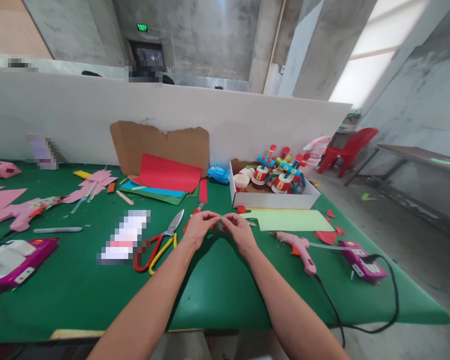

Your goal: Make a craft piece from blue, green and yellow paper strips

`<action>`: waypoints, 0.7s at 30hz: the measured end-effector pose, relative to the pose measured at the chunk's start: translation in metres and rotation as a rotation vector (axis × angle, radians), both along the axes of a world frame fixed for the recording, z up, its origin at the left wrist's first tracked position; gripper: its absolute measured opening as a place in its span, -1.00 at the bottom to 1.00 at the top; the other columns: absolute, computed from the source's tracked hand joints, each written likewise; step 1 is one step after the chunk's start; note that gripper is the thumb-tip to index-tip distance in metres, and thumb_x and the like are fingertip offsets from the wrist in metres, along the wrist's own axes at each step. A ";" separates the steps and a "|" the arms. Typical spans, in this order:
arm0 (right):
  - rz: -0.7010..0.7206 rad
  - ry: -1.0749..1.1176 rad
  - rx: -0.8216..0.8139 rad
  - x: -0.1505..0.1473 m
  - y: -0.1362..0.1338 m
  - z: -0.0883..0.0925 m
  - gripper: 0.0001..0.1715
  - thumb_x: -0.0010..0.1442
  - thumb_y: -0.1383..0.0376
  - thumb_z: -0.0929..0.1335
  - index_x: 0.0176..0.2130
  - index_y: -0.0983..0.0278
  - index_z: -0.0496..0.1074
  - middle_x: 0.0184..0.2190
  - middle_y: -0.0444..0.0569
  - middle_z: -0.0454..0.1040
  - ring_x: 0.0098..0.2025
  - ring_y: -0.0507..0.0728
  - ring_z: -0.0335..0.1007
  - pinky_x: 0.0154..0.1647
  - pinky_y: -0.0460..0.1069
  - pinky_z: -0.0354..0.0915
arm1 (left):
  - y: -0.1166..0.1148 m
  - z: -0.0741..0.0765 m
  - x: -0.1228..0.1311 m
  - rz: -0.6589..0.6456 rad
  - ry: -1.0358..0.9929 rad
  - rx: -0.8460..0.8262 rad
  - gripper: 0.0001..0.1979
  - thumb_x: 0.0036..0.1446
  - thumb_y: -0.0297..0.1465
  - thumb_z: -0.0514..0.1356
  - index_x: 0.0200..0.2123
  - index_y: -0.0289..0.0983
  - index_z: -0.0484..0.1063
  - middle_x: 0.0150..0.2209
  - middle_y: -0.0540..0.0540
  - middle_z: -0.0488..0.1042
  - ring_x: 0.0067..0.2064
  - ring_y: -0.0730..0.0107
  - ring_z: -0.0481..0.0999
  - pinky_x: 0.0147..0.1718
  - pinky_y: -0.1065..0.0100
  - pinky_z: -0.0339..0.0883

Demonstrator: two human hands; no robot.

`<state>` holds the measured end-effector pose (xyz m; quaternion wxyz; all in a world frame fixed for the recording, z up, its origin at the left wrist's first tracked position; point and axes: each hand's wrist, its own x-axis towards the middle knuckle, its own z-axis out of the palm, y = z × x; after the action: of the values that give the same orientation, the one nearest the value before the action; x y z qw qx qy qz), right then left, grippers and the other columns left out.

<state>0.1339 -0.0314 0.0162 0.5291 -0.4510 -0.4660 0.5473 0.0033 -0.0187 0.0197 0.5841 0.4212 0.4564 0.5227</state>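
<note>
My left hand [200,229] and my right hand [239,230] meet fingertip to fingertip over the middle of the green table [225,285]. Both pinch with thumb and forefinger. Whatever is between the fingertips is too small to make out. Just left of my left hand lie scissors [167,235] with one red and one yellow handle, blades pointing away. A red tool with a metal tip [199,206] is partly hidden behind that hand. A pale green paper sheet [294,221] and a pink glue gun [299,247] lie to the right of my right hand.
A white box [275,201] holds paper cups and colourful figures. Red paper [168,172] lies on blue and green sheets before brown cardboard [161,142]. Purple power strips [363,262] sit on both sides; a black cable [396,295] hangs over the front edge. Another glue gun [26,215] lies left.
</note>
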 end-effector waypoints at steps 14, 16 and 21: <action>-0.007 0.037 0.032 0.003 0.001 -0.002 -0.73 -0.16 0.15 0.48 -0.55 0.26 0.41 -0.64 -0.18 0.40 -0.58 -0.01 0.28 -0.46 -0.07 0.23 | -0.003 0.002 0.004 -0.078 -0.168 -0.028 -0.69 -0.42 -0.32 0.45 -0.60 -0.35 0.44 -0.63 0.01 0.41 -0.57 0.55 0.33 -0.52 0.45 0.21; -0.019 0.069 -0.007 0.002 0.002 -0.003 -0.71 -0.18 0.14 0.49 -0.54 0.27 0.41 -0.65 -0.18 0.40 -0.58 -0.01 0.28 -0.46 -0.06 0.24 | -0.002 0.000 0.004 -0.067 -0.188 -0.059 -0.68 -0.41 -0.34 0.46 -0.59 -0.35 0.43 -0.63 0.01 0.40 -0.57 0.55 0.34 -0.52 0.46 0.22; -0.014 0.208 -0.095 0.002 0.004 -0.002 -0.63 -0.18 0.08 0.49 -0.42 0.27 0.44 -0.59 -0.17 0.42 -0.56 -0.02 0.31 -0.43 -0.06 0.29 | 0.001 -0.001 0.002 -0.079 -0.287 -0.169 -0.70 -0.31 -0.40 0.45 -0.52 -0.35 0.41 -0.60 0.01 0.42 -0.54 0.51 0.42 -0.47 0.43 0.32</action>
<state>0.1354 -0.0275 0.0141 0.5565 -0.4198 -0.3789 0.6087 0.0055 -0.0180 0.0189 0.6965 0.3093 0.3938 0.5139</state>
